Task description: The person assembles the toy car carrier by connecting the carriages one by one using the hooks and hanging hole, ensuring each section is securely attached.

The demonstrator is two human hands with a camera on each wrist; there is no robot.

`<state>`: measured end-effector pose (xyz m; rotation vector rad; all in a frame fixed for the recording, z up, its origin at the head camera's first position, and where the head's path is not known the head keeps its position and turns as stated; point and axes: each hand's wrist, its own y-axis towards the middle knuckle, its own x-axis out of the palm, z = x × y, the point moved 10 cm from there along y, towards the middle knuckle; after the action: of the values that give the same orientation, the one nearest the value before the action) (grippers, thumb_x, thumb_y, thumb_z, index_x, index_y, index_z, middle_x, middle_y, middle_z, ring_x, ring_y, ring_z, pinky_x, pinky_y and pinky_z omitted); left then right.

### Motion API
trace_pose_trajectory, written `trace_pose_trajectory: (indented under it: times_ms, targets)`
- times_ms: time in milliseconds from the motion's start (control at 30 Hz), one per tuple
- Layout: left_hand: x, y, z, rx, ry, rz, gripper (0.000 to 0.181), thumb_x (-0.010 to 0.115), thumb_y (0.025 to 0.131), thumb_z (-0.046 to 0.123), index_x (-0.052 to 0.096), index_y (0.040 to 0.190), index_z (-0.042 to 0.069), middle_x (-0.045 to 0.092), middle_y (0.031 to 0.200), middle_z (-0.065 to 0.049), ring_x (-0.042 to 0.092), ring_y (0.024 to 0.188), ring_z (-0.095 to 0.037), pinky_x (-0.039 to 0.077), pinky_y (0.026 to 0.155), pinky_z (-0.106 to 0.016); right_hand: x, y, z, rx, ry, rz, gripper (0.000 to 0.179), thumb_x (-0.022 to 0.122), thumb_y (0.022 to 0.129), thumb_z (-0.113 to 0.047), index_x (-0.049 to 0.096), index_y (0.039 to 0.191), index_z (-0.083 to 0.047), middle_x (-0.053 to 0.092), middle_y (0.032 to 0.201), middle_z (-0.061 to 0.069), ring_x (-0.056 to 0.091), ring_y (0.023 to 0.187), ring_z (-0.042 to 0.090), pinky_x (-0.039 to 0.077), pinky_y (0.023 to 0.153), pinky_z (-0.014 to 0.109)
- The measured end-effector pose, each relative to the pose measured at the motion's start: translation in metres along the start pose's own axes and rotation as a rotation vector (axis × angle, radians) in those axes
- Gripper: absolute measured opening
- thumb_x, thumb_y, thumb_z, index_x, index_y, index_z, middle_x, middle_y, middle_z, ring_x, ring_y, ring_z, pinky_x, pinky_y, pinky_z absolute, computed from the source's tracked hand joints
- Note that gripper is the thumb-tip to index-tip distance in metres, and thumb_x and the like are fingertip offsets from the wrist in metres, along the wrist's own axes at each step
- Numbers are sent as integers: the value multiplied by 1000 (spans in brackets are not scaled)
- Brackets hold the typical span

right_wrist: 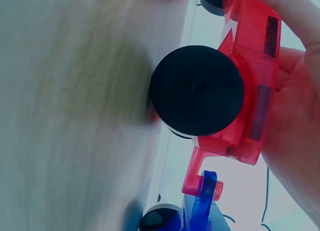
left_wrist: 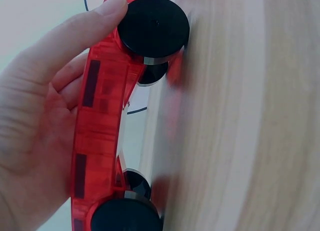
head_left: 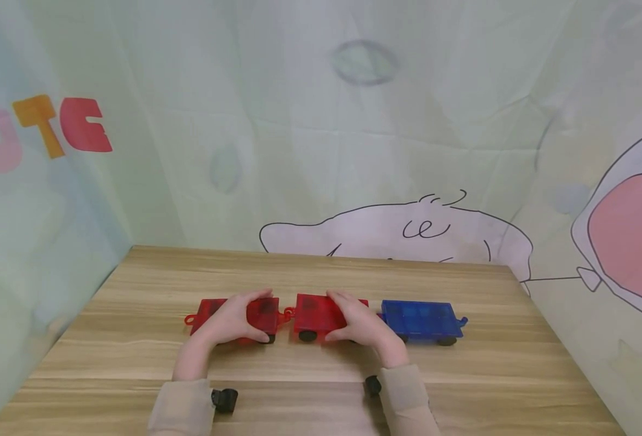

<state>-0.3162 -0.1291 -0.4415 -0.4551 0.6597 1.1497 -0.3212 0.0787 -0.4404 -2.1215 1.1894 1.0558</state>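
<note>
Three see-through toy train cars on black wheels stand in a row on the table. My left hand [head_left: 232,316] grips the left red car [left_wrist: 97,136] by its sides, with the thumb near a front wheel [left_wrist: 154,27]. Around the middle red car [head_left: 312,313], the thumb and fingers of my right hand [head_left: 360,321] hold its near and far sides. Between the two red cars their couplings [head_left: 286,315] meet; whether they are hooked together I cannot tell. To the right is a blue car [head_left: 421,319], its blue ring [right_wrist: 205,193] at the red peg [right_wrist: 194,176] of the middle car.
The wood-grain table [head_left: 299,387] reaches back to a printed cloth backdrop [head_left: 310,151]. A free red loop [head_left: 190,319] sticks out at the row's left end, a blue hook [head_left: 463,321] at its right end. Black wrist cameras [head_left: 224,400] sit by both sleeves.
</note>
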Motion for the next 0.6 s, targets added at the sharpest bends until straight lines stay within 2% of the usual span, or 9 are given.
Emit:
trace_pose_trajectory:
  times_ms: [367, 600]
  targets:
    - [0, 0, 1, 0, 2, 0, 90, 88, 70, 21, 43, 145, 3, 51, 144, -15, 46, 130, -36, 46, 102, -55, 0, 0, -2, 1, -27, -7, 87, 82, 79, -24, 36, 150, -5, 40, 152, 14, 39, 140, 34, 41, 109, 53]
    - [0, 0, 2, 22, 8, -3, 90, 88, 69, 21, 44, 145, 2, 51, 144, -16, 46, 130, -36, 45, 103, -56, 1, 0, -1, -3, -37, -11, 87, 82, 79, -25, 36, 150, -5, 40, 153, 14, 39, 140, 34, 40, 110, 52]
